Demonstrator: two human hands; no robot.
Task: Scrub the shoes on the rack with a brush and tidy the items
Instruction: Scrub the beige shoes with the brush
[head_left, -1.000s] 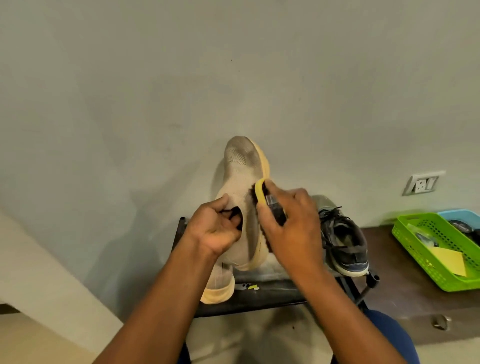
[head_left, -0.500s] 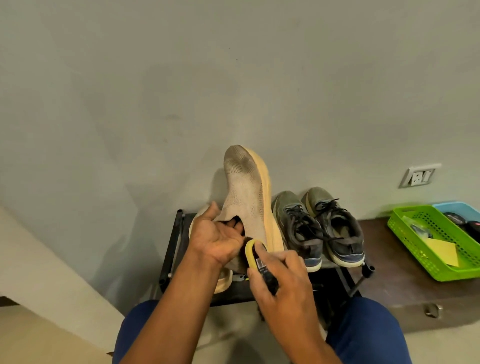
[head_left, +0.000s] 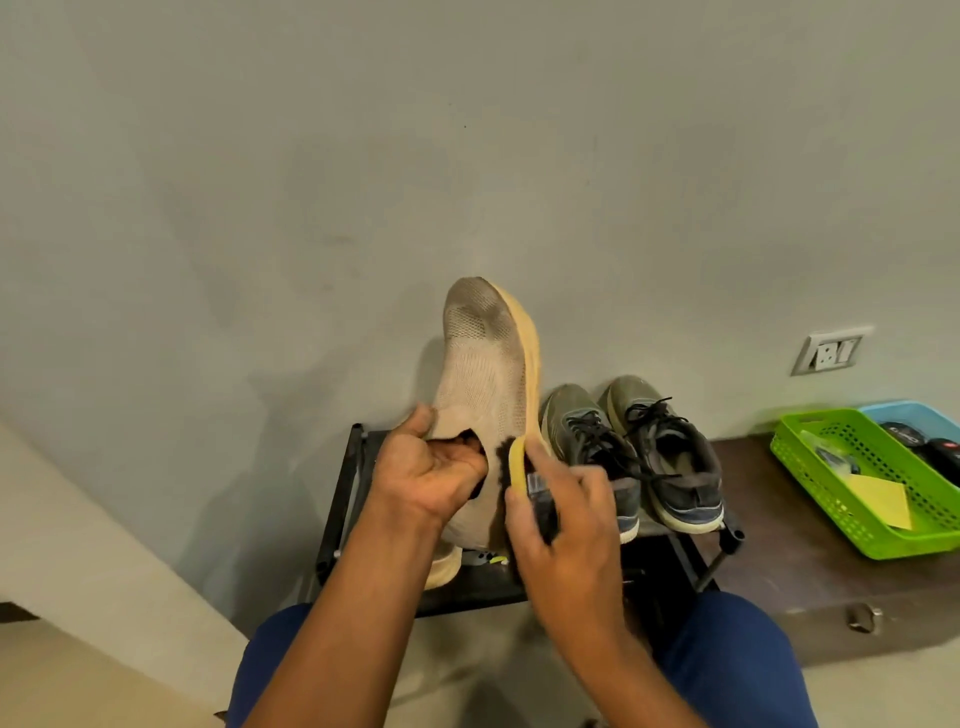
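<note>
A plain grey wall fills the upper frame; below centre stands a black shoe rack (head_left: 358, 493) beside a brown ledge holding a green basket (head_left: 810, 457). The left hand (head_left: 431, 473) grips the collar of a beige knit slip-on shoe (head_left: 483, 364), held toe-up at frame centre. The right hand (head_left: 566, 525) has its fingers wrapped round a yellow-backed brush (head_left: 517, 462), bristles against the shoe's side. A hard stroke could twist the shoe from that collar grip, or knock the grey sneakers (head_left: 639, 452) just right of it.
</note>
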